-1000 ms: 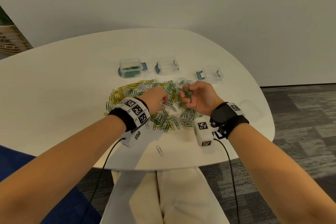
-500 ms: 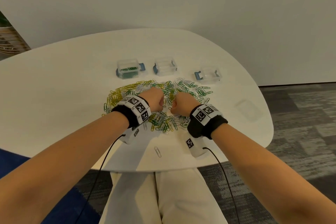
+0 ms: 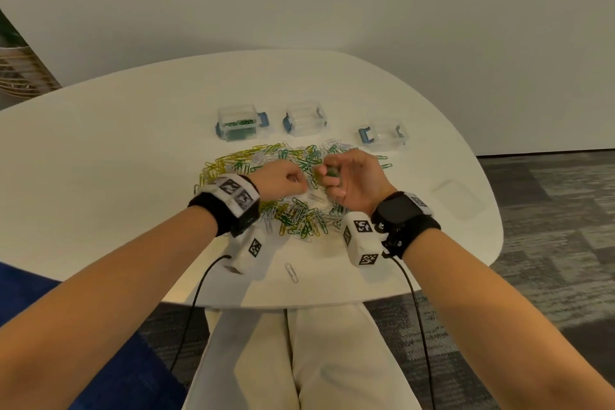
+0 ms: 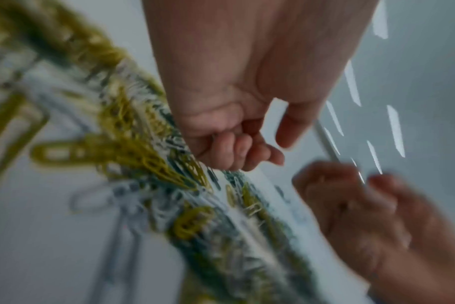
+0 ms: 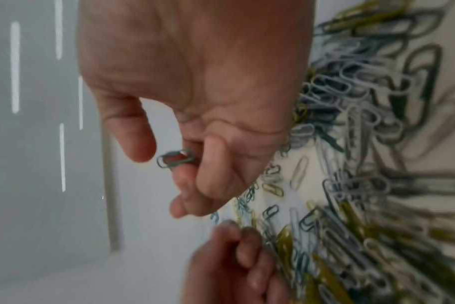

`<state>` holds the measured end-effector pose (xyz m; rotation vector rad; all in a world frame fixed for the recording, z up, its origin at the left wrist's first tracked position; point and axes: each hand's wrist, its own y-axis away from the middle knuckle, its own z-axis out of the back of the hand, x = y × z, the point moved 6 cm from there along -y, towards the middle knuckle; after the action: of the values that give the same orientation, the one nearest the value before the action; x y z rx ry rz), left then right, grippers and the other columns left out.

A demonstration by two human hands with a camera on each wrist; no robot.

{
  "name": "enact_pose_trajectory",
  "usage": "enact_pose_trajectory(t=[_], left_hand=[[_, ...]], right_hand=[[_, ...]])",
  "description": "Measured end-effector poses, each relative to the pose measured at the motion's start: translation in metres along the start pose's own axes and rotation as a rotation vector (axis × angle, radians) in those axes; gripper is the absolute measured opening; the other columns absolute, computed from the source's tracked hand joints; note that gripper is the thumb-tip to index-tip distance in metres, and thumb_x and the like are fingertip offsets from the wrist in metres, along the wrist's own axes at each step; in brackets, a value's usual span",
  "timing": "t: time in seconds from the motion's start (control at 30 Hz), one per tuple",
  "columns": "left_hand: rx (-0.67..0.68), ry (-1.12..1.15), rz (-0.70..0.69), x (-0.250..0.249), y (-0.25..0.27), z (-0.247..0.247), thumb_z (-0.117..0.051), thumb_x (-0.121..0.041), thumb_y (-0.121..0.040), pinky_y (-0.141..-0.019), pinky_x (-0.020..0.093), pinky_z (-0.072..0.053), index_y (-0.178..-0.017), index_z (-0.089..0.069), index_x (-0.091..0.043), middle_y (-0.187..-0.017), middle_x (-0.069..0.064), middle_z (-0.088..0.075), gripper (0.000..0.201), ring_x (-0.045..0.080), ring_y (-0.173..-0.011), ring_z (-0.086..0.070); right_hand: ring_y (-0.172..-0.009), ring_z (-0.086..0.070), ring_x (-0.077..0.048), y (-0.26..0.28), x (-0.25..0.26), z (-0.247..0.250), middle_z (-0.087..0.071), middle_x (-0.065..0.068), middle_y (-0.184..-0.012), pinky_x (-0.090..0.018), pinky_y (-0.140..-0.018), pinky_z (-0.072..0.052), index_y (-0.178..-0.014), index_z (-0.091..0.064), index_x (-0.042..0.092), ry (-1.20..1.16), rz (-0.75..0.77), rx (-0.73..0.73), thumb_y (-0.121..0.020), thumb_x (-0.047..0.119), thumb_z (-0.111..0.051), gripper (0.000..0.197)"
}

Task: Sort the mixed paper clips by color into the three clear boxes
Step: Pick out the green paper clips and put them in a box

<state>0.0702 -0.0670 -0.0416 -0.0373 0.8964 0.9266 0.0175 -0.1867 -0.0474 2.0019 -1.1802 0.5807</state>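
Yellow, green and white paper clips (image 3: pixel 293 210), white table (image 3: pixel 133 150), blue-latched clear boxes (image 3: pixel 238 123)

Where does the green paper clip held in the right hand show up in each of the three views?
Head: green paper clip, centre, a dark bit among the right hand's curled fingers.
Left wrist: not discernible; the right hand is a blur at lower right.
Right wrist: the clip sits centre-left, sticking out of the curled fingers.
Shared landmark: the mixed pile of yellow, green and white paper clips.
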Motion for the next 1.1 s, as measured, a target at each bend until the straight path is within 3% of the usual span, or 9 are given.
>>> enact_pose_trajectory(t=[0.13,0.23,0.33,0.43,0.53,0.67,0.83,0.97,1.1], left_hand=[[0.037,-0.504,-0.165,-0.008,-0.003,-0.012,-0.065,-0.015,-0.084,-0.071,0.023,-0.037,-0.099,-0.066,-0.016,-0.085,-0.006,-0.053,0.015,0.013,-0.082,-0.050],[0.040,-0.526,-0.170,-0.006,-0.006,-0.015,-0.067,-0.017,-0.084,-0.075,0.025,-0.040,-0.096,-0.066,-0.015,-0.094,-0.003,-0.057,0.012,0.015,-0.090,-0.055],[0.061,-0.480,-0.141,-0.006,-0.004,-0.016,-0.066,-0.017,-0.084,-0.070,0.024,-0.040,-0.093,-0.065,-0.011,-0.088,-0.003,-0.057,0.011,0.013,-0.082,-0.053],[-0.040,-0.240,-0.139,-0.002,0.002,-0.007,-0.066,-0.014,-0.084,-0.066,0.019,-0.043,-0.085,-0.060,-0.014,-0.088,-0.002,-0.063,0.006,0.015,-0.082,-0.057],[-0.115,0.213,-0.026,0.011,0.010,0.000,-0.062,-0.017,-0.088,-0.070,0.024,-0.044,-0.097,-0.058,-0.014,-0.090,0.000,-0.060,0.010,0.013,-0.077,-0.054],[0.058,1.002,0.139,0.019,0.027,-0.019,-0.042,-0.003,-0.096,-0.053,0.022,-0.034,-0.106,-0.055,-0.006,-0.074,0.002,-0.049,0.017,0.011,-0.063,-0.043],[0.160,1.393,0.204,0.021,0.039,-0.029,-0.032,-0.004,-0.090,-0.054,0.024,-0.042,-0.085,-0.049,-0.009,-0.080,0.008,-0.053,0.018,0.017,-0.066,-0.052],[0.132,1.291,0.238,0.025,0.040,-0.027,-0.035,-0.015,-0.087,-0.052,0.025,-0.039,-0.076,-0.052,-0.010,-0.072,0.008,-0.054,0.020,0.017,-0.061,-0.049],[-0.017,0.199,0.130,0.020,0.034,-0.019,-0.055,-0.019,-0.089,-0.049,0.020,-0.030,-0.082,-0.062,-0.011,-0.070,0.000,-0.051,0.013,0.009,-0.054,-0.041]], right_hand=[[-0.046,-0.029,-0.011,0.010,-0.001,0.016,-0.042,-0.003,-0.061,-0.020,-0.040,-0.022,-0.075,-0.060,0.012,0.796,-0.073,-0.224,-0.086,0.015,-0.067,0.013],[-0.049,-0.042,-0.009,0.021,-0.006,0.015,-0.055,0.002,-0.060,-0.020,-0.047,-0.033,-0.074,-0.070,0.014,1.459,-0.139,-0.277,-0.075,0.032,-0.079,0.020],[-0.056,-0.051,-0.013,0.020,-0.019,0.008,-0.064,-0.006,-0.063,-0.026,-0.058,-0.043,-0.071,-0.070,0.005,1.719,-0.069,-0.254,-0.077,0.031,-0.076,0.028],[-0.055,-0.050,-0.010,0.022,-0.013,0.011,-0.065,-0.007,-0.069,-0.025,-0.060,-0.042,-0.074,-0.066,0.005,1.729,0.005,-0.296,-0.085,0.024,-0.068,0.023],[-0.046,-0.041,-0.006,0.031,0.005,0.020,-0.052,0.003,-0.057,-0.015,-0.049,-0.036,-0.074,-0.063,0.009,1.530,0.031,-0.329,-0.090,0.034,-0.063,0.030],[-0.046,-0.028,-0.013,0.042,-0.001,0.027,-0.035,0.002,-0.053,-0.022,-0.044,-0.026,-0.068,-0.058,0.016,1.019,-0.044,-0.212,-0.093,0.032,-0.061,0.029],[-0.050,-0.027,-0.006,0.039,-0.012,0.022,-0.037,0.000,-0.068,-0.015,-0.040,-0.023,-0.085,-0.063,0.009,0.501,-0.054,-0.169,-0.095,0.028,-0.054,0.023],[-0.052,-0.040,-0.008,0.034,-0.019,0.015,-0.054,-0.002,-0.072,-0.015,-0.038,-0.032,-0.087,-0.061,0.008,0.315,-0.096,-0.189,-0.097,0.023,-0.051,0.020],[-0.048,-0.035,-0.011,0.023,-0.018,0.015,-0.044,0.000,-0.062,-0.021,-0.041,-0.030,-0.092,-0.065,0.001,0.897,-0.082,-0.265,-0.095,0.024,-0.056,0.025]])
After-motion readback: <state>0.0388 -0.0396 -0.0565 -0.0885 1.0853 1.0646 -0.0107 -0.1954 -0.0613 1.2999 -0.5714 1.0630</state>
